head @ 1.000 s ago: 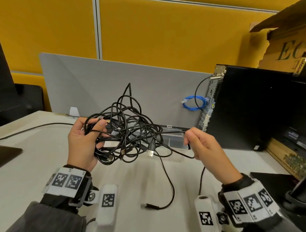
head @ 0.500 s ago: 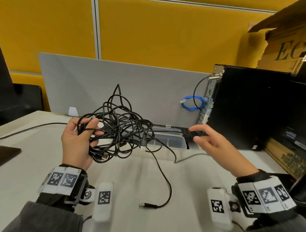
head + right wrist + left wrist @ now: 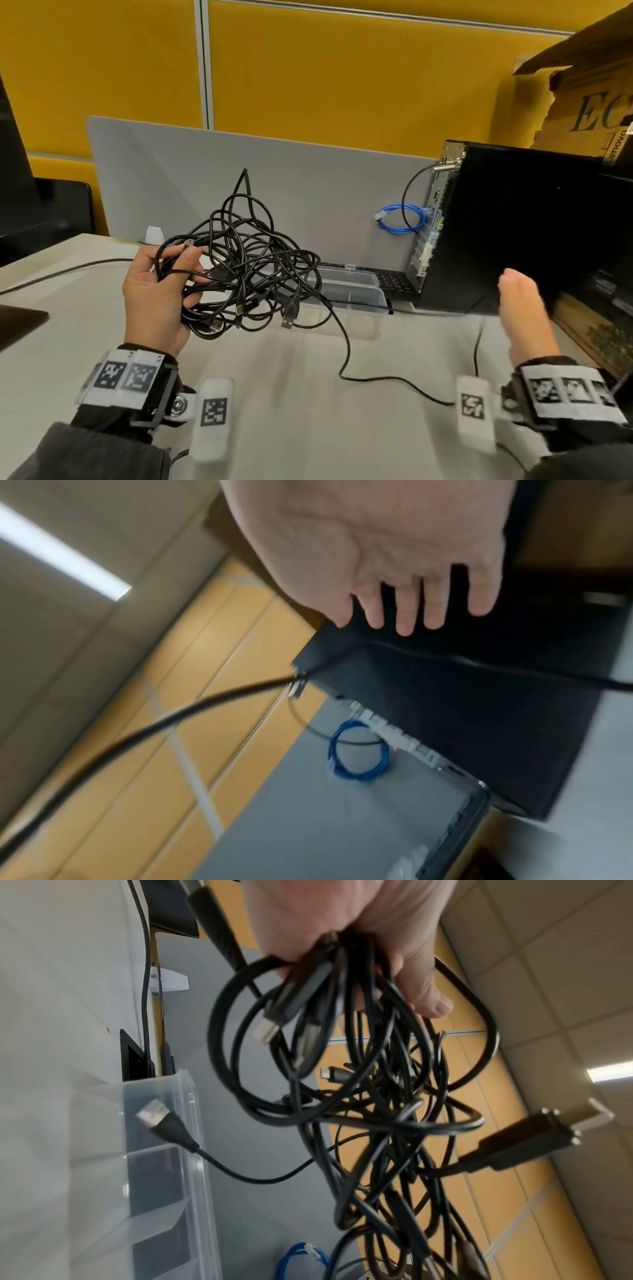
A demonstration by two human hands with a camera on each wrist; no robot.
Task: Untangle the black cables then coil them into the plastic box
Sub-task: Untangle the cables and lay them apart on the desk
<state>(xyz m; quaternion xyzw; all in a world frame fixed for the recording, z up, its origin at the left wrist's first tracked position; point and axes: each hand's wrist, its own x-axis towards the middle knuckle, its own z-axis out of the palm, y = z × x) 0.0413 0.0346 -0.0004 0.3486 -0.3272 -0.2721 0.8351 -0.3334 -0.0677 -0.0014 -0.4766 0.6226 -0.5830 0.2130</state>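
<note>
Right wrist: blurred black cable (image 3: pixel 137 731).

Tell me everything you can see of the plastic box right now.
The plastic box is clear, shallow and rectangular, with inner dividers forming compartments, as the left wrist view shows. It sits open on the desk behind the cable tangle, near the black computer. No cable is coiled inside it yet; loose strands cross in front of it.

The black cables (image 3: pixel 246 270) look smooth and rubbery, with metal plug ends. The plastic box (image 3: pixel 349 298) is clear and slightly frosted. The surface (image 3: pixel 308 411) seems matt.
</note>
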